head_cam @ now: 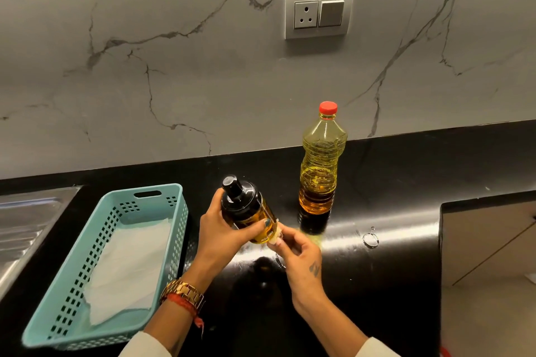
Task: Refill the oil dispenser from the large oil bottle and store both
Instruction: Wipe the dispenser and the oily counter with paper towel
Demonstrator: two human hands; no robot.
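The dispenser (pixel 246 209) is being gripped tilted by the left hand (pixel 223 229), just right of the basket (pixel 72 284), while its base is getting pinched with a tissue (pixel 275 238) by the right hand (pixel 298 255). The bottle (pixel 322 159) is standing capped further right.

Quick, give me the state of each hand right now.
Left hand: closed around the oil dispenser, holding it tilted above the counter.
Right hand: fingers pinched on a small pale wad at the dispenser's base; what the wad is cannot be told.

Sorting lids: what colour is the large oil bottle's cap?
Red, on the large oil bottle's cap; head view.
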